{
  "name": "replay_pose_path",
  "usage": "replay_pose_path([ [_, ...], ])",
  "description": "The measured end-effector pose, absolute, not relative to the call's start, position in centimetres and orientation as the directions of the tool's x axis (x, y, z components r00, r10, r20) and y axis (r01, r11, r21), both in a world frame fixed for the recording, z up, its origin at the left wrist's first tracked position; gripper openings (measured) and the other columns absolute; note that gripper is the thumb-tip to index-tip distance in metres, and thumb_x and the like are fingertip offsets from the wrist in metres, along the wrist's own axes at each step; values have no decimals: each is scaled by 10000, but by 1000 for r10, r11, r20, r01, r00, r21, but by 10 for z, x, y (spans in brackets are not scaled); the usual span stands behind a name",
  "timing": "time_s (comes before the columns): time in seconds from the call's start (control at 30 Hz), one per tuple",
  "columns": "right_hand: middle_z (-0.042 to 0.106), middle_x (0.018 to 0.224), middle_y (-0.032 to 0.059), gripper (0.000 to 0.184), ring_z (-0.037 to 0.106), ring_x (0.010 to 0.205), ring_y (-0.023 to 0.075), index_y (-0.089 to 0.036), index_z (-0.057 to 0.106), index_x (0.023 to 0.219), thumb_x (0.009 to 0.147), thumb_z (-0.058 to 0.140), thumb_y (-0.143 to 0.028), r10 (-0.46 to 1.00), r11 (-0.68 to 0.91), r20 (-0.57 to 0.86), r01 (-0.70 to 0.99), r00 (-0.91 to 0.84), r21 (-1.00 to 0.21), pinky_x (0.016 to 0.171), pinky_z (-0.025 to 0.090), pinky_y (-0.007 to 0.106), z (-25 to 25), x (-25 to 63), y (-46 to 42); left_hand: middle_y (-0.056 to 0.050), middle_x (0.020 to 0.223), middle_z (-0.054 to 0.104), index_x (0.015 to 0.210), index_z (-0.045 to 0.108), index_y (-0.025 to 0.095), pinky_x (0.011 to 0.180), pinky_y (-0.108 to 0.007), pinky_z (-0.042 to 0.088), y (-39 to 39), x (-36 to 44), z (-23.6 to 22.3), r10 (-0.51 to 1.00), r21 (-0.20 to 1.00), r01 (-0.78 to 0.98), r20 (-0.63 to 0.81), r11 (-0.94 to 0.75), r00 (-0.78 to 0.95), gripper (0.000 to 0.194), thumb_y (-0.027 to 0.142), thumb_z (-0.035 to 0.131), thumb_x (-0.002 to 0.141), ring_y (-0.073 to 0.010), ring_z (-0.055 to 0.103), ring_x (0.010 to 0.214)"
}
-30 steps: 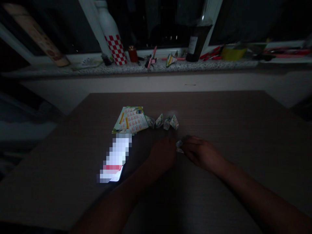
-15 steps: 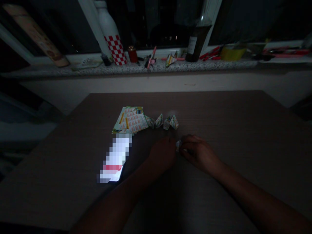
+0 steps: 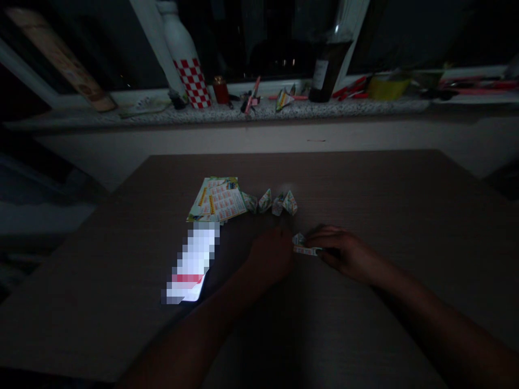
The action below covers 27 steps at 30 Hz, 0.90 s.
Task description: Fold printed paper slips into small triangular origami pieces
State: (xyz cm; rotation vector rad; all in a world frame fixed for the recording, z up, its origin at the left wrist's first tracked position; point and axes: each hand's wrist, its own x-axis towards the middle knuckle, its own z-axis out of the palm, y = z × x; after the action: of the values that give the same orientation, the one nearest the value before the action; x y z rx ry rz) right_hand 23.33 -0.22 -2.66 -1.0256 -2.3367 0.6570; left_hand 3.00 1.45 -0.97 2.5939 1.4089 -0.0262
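A small folded piece of printed paper sits low over the table between my two hands. My left hand is closed on its left end, the fingers mostly hidden behind the back of the hand. At its right end, my right hand pinches the paper between thumb and fingers. Just beyond the hands, several folded paper shapes made of similar print stand in a row. A stack of printed paper sheets lies at the left end of that row.
A lit phone, its screen blurred out, lies left of my left forearm. Behind the table, a stone windowsill carries a red-and-white checked bottle, a dark bottle, pens and a yellow container. The light is dim.
My right hand has shifted slightly right, and more of the paper strip now shows between the hands. My left hand stays nearly in place.
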Motion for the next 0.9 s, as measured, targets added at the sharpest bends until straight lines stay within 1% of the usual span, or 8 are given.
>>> replay_pose_path([
  [0.17, 695, 1013, 63, 427, 602, 986, 211, -222, 653, 1106, 762, 538, 4, 782, 570, 235, 509, -578, -645, 882, 484, 391, -25, 235, -3, -113, 946, 636, 953, 567, 132, 741, -334, 494, 15, 28, -11, 828, 182, 826, -87, -533, 554, 246, 258, 359, 918, -229, 620, 848],
  [0.23, 696, 1005, 64, 427, 605, 977, 212, -224, 652, 1105, 763, 537, 3, 785, 570, 247, 505, -569, -648, 874, 487, 395, -25, 234, -3, -111, 961, 635, 952, 567, 135, 743, -336, 496, 14, 28, -10, 824, 195, 819, -77, -540, 561, 259, 310, 380, 915, -231, 618, 855],
  [0.33, 701, 995, 55, 432, 611, 968, 208, -236, 651, 1100, 761, 537, 6, 774, 586, 266, 490, -575, -646, 868, 487, 392, -24, 233, -2, -114, 987, 635, 966, 571, 140, 756, -344, 500, 14, 30, -8, 839, 205, 830, -68, -518, 540, 327, 433, 458, 876, -246, 616, 888],
  [0.4, 702, 995, 49, 438, 611, 969, 207, -240, 650, 1099, 758, 538, 12, 771, 587, 260, 491, -581, -644, 874, 483, 391, -24, 233, -2, -115, 976, 641, 960, 582, 141, 760, -352, 502, 15, 32, -7, 853, 204, 847, -85, -492, 516, 356, 467, 494, 848, -256, 623, 891],
  [0.53, 701, 1007, 59, 435, 615, 979, 218, -233, 650, 1102, 756, 540, 7, 770, 592, 265, 496, -580, -636, 874, 485, 394, -25, 233, -2, -103, 951, 665, 925, 609, 159, 739, -338, 501, 20, 32, -8, 865, 230, 865, -138, -446, 483, 317, 450, 525, 831, -252, 642, 872],
  [0.63, 703, 1011, 61, 428, 618, 979, 218, -234, 654, 1096, 757, 540, 1, 772, 592, 263, 504, -579, -630, 877, 486, 394, -25, 233, -3, -95, 954, 679, 933, 617, 174, 739, -343, 498, 24, 28, -9, 867, 258, 868, -161, -424, 472, 283, 424, 531, 831, -258, 648, 886],
  [0.77, 702, 1009, 60, 413, 610, 981, 213, -227, 655, 1081, 756, 541, 0, 780, 581, 244, 522, -576, -625, 884, 483, 394, -25, 234, -3, -77, 960, 686, 959, 612, 189, 724, -329, 491, 27, 19, -8, 879, 287, 874, -161, -393, 448, 253, 385, 578, 803, -249, 647, 893],
  [0.9, 700, 1013, 53, 426, 607, 985, 210, -230, 653, 1093, 750, 549, 0, 786, 575, 242, 527, -569, -625, 873, 491, 387, -25, 234, -3, -67, 922, 690, 918, 618, 188, 691, -311, 479, 30, 11, -6, 895, 303, 881, -150, -363, 420, 225, 358, 619, 771, -230, 646, 838],
])
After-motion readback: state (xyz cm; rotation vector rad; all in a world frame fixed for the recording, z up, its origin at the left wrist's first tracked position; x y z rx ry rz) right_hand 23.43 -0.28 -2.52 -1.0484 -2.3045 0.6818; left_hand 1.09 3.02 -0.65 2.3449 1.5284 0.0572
